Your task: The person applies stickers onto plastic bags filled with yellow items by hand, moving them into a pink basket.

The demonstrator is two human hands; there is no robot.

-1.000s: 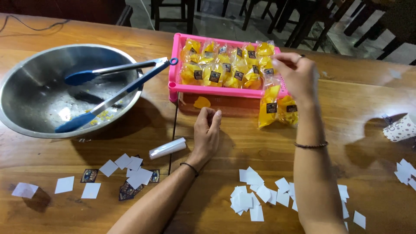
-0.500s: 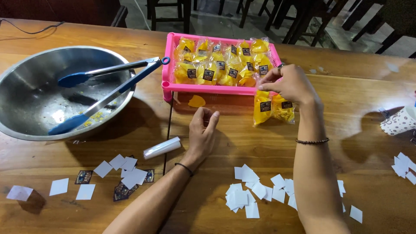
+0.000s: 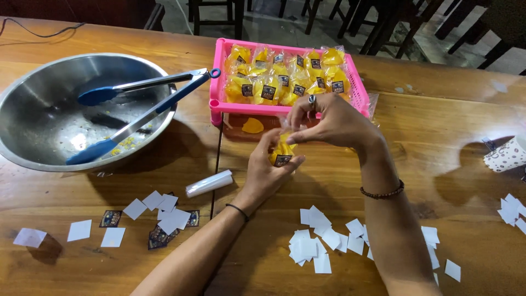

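A small clear packet of yellow snack (image 3: pixel 281 154) with a dark square sticker sits between both my hands above the wooden table (image 3: pixel 438 142). My left hand (image 3: pixel 266 172) cups it from below and the side. My right hand (image 3: pixel 326 121) pinches the packet's top. Just behind stands a pink plastic basket (image 3: pixel 219 77) filled with several similar yellow packets (image 3: pixel 285 77). One loose yellow piece (image 3: pixel 253 126) lies on the table in front of the basket.
A large steel bowl (image 3: pixel 33 109) with blue-tipped tongs (image 3: pixel 139 107) sits at left. A white roll (image 3: pixel 209 183), dark stickers (image 3: pixel 111 218) and white backing squares (image 3: pixel 323 244) lie near the front edge. A patterned paper cup (image 3: pixel 507 156) stands at right. Chairs stand beyond the table.
My right hand has brought a yellow packet from beside the basket's right end over to my left hand, which has closed on it. The two packets by the basket are no longer visible there.
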